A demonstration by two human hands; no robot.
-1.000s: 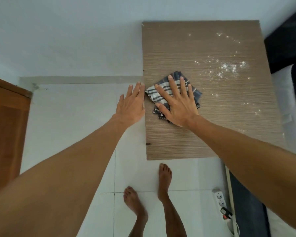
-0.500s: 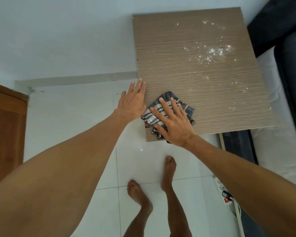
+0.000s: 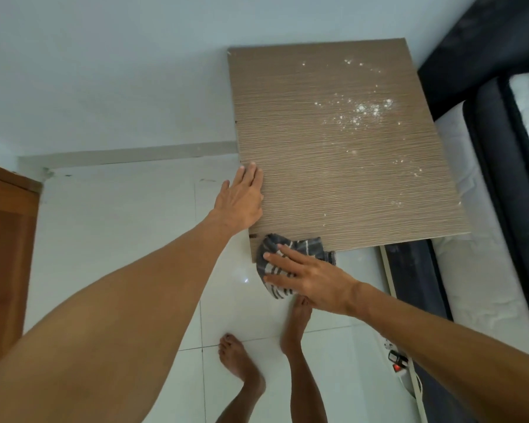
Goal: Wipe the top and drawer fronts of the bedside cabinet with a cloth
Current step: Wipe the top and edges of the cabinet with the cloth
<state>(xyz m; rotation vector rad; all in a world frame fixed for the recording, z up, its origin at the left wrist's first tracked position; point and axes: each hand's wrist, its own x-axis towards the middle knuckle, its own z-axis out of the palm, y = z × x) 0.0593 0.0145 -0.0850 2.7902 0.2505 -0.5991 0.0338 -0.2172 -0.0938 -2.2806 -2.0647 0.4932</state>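
Two bare feet (image 3: 293,325) stand on glossy white floor tiles (image 3: 135,239). Just above them the right hand (image 3: 310,277) lies flat, fingers spread, pressing the grey striped cloth (image 3: 303,248) over the cabinet's near front corner; the cloth hangs crumpled past the edge. Farther on, the left hand (image 3: 242,199) rests open on the left edge of the wood-grain cabinet top (image 3: 318,166). White powder specks (image 3: 362,112) scatter toward the far right.
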